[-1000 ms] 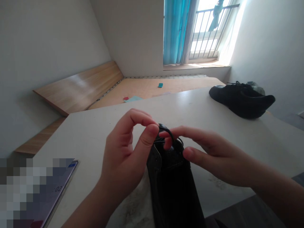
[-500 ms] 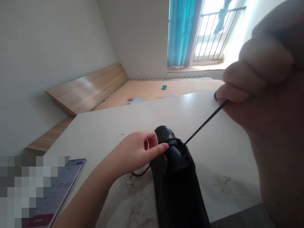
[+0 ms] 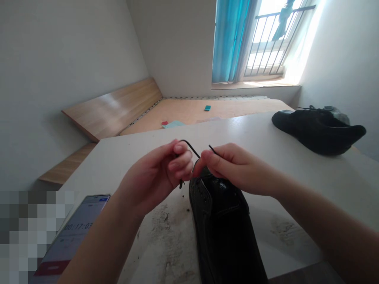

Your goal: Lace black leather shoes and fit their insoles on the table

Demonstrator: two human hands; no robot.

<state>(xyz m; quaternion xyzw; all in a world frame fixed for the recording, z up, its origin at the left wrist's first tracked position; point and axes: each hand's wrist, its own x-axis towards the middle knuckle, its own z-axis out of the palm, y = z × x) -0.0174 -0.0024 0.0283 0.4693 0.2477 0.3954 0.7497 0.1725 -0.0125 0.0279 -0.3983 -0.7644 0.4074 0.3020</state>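
A black leather shoe stands on the white table, its toe pointing away from me and its tongue and eyelets showing. Above the toe end, a thin black shoelace runs between my two hands. My left hand is closed on the lace, fingers curled, and a dark bit of lace pokes out below them. My right hand pinches the lace between thumb and forefinger, with a short end sticking up. My fingers hide part of the shoe's front.
Another black shoe, laced, sits at the table's far right. A phone showing a timer lies at the left. Dark smudges mark the white table. Beyond it are a bed board and a window with a blue curtain.
My right hand has come down from high at the right, where it held the lace taut, to beside my left hand. My left hand has lifted off the shoe. The other shoe is now uncovered.
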